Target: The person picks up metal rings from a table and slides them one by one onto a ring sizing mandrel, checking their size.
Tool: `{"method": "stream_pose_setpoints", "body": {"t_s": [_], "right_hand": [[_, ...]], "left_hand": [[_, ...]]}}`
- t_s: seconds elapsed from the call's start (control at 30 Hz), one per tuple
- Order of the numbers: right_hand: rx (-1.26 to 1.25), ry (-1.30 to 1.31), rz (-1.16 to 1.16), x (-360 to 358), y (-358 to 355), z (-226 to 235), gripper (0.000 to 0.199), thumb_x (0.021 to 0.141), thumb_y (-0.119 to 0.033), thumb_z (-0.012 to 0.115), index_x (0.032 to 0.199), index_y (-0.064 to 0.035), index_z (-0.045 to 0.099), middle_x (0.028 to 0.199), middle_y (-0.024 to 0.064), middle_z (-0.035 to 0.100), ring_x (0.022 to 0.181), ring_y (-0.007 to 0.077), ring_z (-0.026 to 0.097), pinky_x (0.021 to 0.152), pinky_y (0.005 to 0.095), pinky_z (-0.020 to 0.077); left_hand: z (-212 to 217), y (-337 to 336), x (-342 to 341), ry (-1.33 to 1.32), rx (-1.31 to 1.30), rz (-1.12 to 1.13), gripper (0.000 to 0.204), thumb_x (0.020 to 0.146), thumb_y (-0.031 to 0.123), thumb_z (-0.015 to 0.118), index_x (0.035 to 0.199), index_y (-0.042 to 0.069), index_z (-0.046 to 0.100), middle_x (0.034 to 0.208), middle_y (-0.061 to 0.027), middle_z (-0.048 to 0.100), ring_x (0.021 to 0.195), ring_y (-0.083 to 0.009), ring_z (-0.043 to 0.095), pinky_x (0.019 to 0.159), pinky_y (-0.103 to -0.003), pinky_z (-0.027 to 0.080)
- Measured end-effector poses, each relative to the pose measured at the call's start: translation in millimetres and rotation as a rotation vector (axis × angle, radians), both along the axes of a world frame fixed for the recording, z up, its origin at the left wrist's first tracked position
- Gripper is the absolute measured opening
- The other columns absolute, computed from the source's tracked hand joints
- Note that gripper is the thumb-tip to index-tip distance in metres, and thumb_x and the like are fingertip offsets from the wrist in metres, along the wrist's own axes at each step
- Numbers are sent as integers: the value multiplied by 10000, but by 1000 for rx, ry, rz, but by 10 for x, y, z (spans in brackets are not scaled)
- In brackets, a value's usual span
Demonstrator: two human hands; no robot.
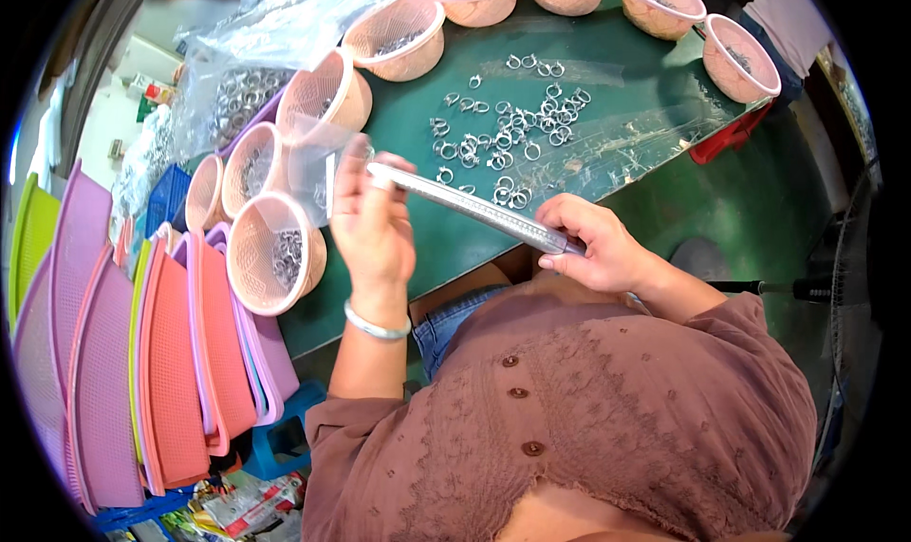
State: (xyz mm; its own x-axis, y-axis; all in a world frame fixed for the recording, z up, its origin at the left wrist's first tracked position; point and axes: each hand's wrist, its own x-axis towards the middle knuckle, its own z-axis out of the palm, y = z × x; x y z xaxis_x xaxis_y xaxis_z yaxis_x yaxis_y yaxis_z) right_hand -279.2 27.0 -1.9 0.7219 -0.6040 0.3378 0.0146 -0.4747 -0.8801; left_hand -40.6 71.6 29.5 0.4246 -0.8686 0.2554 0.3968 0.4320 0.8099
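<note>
My right hand [593,243] grips the thick end of a silver ring mandrel [474,206] with fine markings along it. The stick slants up to the left over the table. At its thin end is my left hand [375,229], its thumb and fingers drawn together and slightly blurred. A small shiny loop seems to be at these fingertips, too unclear to name. Beside these fingers shows a clear plastic bag [311,162]; I cannot tell whether the hand holds it. Many loose silver rings [517,129] lie scattered on the green table [418,115] beyond the stick.
Pink plastic baskets [275,252], several with small metal pieces inside, curve along the table's left and far edges. Stacked coloured baskets [176,352] stand at the left. Clear plastic sheeting [256,39] covers more rings at the far left. A red stool [729,136] stands past the right edge.
</note>
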Motion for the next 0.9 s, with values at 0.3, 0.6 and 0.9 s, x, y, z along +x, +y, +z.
{"method": "stream_pose_setpoints", "body": {"t_s": [0.3, 0.6, 0.9], "right_hand": [[258, -202, -149, -340, -113, -102, 221, 727, 23, 628, 908, 28, 501, 943, 59, 478, 690, 58, 441, 571, 198, 371], [444, -269, -198, -417, -194, -83, 237, 781, 4, 590, 990, 17, 478, 865, -2, 451, 711, 35, 445, 624, 178, 382], [434, -245, -176, -315, -223, -139, 262, 767, 7, 617, 991, 21, 482, 850, 4, 472, 702, 34, 461, 603, 179, 389]], "left_hand": [[439, -1276, 385, -942, -208, 586, 281, 816, 68, 548, 1068, -56, 528, 970, -116, 573, 830, -150, 550, 718, -256, 454], [-65, -1304, 402, -1502, 233, 274, 266, 768, 109, 597, 1024, 38, 606, 861, -116, 622, 742, -170, 586, 681, -284, 464], [-342, -1519, 351, -1587, 495, 9, 219, 746, 110, 614, 944, 15, 626, 823, -121, 635, 738, -219, 605, 707, -302, 470]]}}
